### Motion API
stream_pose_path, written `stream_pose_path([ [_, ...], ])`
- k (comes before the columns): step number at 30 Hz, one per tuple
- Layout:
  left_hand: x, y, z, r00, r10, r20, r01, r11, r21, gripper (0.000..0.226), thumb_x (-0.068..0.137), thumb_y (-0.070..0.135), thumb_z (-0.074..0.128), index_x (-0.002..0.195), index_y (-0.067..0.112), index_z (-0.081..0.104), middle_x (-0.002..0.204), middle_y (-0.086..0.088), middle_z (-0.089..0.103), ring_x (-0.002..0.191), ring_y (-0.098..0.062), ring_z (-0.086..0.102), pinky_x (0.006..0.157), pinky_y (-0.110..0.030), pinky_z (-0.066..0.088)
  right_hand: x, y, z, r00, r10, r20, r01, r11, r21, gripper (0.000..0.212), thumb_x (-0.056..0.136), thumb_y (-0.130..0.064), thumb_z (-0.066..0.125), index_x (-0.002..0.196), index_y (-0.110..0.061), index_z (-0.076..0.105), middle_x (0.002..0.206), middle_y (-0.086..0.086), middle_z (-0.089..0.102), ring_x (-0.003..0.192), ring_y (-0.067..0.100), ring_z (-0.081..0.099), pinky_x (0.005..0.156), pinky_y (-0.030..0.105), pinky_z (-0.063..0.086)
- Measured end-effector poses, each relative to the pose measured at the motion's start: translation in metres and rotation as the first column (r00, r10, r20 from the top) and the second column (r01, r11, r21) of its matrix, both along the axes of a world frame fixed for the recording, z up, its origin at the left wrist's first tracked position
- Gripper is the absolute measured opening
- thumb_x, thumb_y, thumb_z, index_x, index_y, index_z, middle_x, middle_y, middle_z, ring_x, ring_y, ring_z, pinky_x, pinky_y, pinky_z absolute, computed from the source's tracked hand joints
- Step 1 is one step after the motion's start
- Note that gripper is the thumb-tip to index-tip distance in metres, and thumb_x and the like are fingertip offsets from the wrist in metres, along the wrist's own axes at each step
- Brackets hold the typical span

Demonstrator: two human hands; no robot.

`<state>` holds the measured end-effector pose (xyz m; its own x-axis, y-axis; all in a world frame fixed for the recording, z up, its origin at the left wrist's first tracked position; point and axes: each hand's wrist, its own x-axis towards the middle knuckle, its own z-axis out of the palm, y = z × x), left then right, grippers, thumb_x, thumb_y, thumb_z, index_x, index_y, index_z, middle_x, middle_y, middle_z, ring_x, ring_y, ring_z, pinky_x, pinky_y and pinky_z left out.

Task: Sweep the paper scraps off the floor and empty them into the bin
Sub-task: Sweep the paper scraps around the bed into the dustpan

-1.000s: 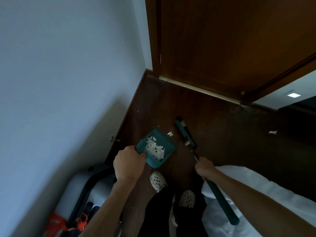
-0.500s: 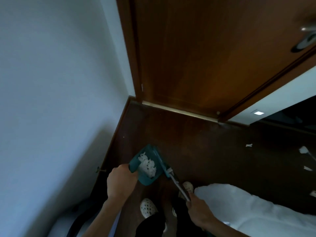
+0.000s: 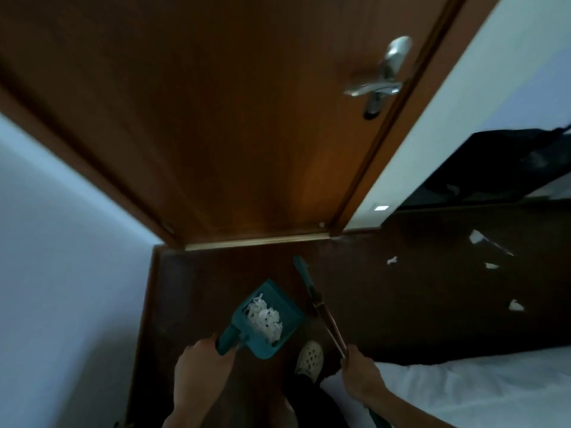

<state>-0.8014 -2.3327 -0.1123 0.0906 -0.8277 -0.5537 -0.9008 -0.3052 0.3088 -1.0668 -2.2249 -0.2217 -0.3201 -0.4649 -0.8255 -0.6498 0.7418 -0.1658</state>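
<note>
My left hand (image 3: 200,366) grips the handle of a teal dustpan (image 3: 268,319), held above the dark wooden floor. A heap of white paper scraps (image 3: 265,318) lies in the pan. My right hand (image 3: 360,373) holds the thin shaft of a teal broom (image 3: 309,288); its head points toward the door, just right of the pan. Several loose scraps (image 3: 392,261) lie on the floor at the right. No bin is in view.
A closed brown wooden door (image 3: 231,118) with a metal lever handle (image 3: 378,84) stands straight ahead. A pale wall (image 3: 61,288) runs along the left. White bedding (image 3: 479,387) fills the lower right. My white shoe (image 3: 310,356) stands between pan and broom.
The view has tilted up and turned right, bringing the door handle and more scraps on the right into sight. The broom has lifted away from the pan's edge. The grey case at lower left is gone from view.
</note>
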Motion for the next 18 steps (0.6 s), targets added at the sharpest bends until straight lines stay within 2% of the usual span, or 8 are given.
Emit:
stream_pose_path([
  [4, -0.081, -0.036, -0.001, 0.989, -0.145, 0.02, 0.145, 0.989, 0.003, 0.028, 0.09, 0.037, 0.062, 0.067, 0.02, 0.063, 0.058, 0.005, 0.061, 0.052, -0.004, 0.057, 0.049, -0.021, 0.045, -0.069, -0.012, 0.004, 0.982, -0.188, 0.022, 0.188, 0.982, -0.003, 0.017, 0.101, -0.026, 0.044, 0.114, -0.019, 0.051, 0.11, 0.003, 0.063, 0.096, 0.014, 0.064, 0.085, 0.03, 0.056],
  [6, -0.12, -0.052, -0.001, 0.981, -0.194, 0.002, 0.194, 0.981, -0.003, 0.027, 0.089, 0.034, 0.061, 0.067, 0.02, 0.063, 0.058, 0.005, 0.062, 0.054, -0.009, 0.06, 0.054, -0.026, 0.051, -0.102, -0.012, 0.0, 0.962, -0.274, 0.012, 0.274, 0.962, 0.004, 0.019, 0.101, -0.026, 0.044, 0.115, -0.017, 0.053, 0.107, 0.003, 0.064, 0.092, 0.015, 0.066, 0.085, 0.033, 0.059],
  [8, -0.153, -0.065, 0.0, 0.968, -0.251, -0.007, 0.251, 0.968, -0.013, 0.024, 0.089, 0.032, 0.061, 0.068, 0.02, 0.064, 0.057, 0.004, 0.061, 0.052, -0.007, 0.056, 0.051, -0.025, 0.046, -0.127, -0.012, -0.001, 0.937, -0.35, 0.009, 0.35, 0.937, 0.008, 0.019, 0.101, -0.025, 0.044, 0.115, -0.016, 0.053, 0.104, 0.005, 0.064, 0.09, 0.017, 0.067, 0.084, 0.036, 0.06],
  [10, -0.186, -0.08, -0.002, 0.953, -0.302, -0.036, 0.301, 0.953, -0.025, 0.024, 0.089, 0.029, 0.062, 0.067, 0.02, 0.063, 0.057, 0.004, 0.06, 0.05, -0.007, 0.054, 0.049, -0.023, 0.043, -0.15, -0.014, 0.0, 0.92, -0.392, -0.011, 0.392, 0.92, 0.004, 0.019, 0.101, -0.024, 0.043, 0.114, -0.015, 0.052, 0.103, 0.005, 0.064, 0.09, 0.018, 0.066, 0.083, 0.034, 0.059],
  [13, -0.234, -0.108, -0.011, 0.916, -0.392, -0.086, 0.392, 0.92, -0.02, 0.028, 0.089, 0.028, 0.064, 0.062, 0.021, 0.058, 0.055, 0.003, 0.059, 0.053, -0.01, 0.059, 0.055, -0.029, 0.049, -0.182, -0.018, 0.004, 0.88, -0.474, -0.045, 0.473, 0.881, -0.016, 0.017, 0.101, -0.022, 0.043, 0.112, -0.014, 0.052, 0.103, 0.005, 0.064, 0.091, 0.018, 0.066, 0.079, 0.031, 0.058],
  [15, -0.265, -0.125, -0.014, 0.891, -0.441, -0.105, 0.441, 0.897, -0.019, 0.03, 0.09, 0.028, 0.064, 0.062, 0.023, 0.055, 0.055, 0.004, 0.058, 0.052, -0.008, 0.057, 0.054, -0.026, 0.046, -0.205, -0.025, 0.002, 0.869, -0.49, -0.072, 0.49, 0.871, -0.014, 0.015, 0.102, -0.021, 0.042, 0.11, -0.013, 0.051, 0.108, 0.006, 0.063, 0.096, 0.02, 0.066, 0.082, 0.032, 0.056],
  [18, -0.301, -0.141, -0.016, 0.855, -0.488, -0.175, 0.491, 0.871, -0.031, 0.027, 0.091, 0.029, 0.066, 0.067, 0.03, 0.053, 0.063, 0.005, 0.065, 0.058, -0.007, 0.064, 0.059, -0.024, 0.055, -0.237, -0.035, -0.005, 0.842, -0.526, -0.118, 0.527, 0.849, -0.019, 0.019, 0.102, -0.022, 0.041, 0.113, -0.01, 0.05, 0.112, 0.01, 0.063, 0.101, 0.026, 0.064, 0.092, 0.036, 0.053],
])
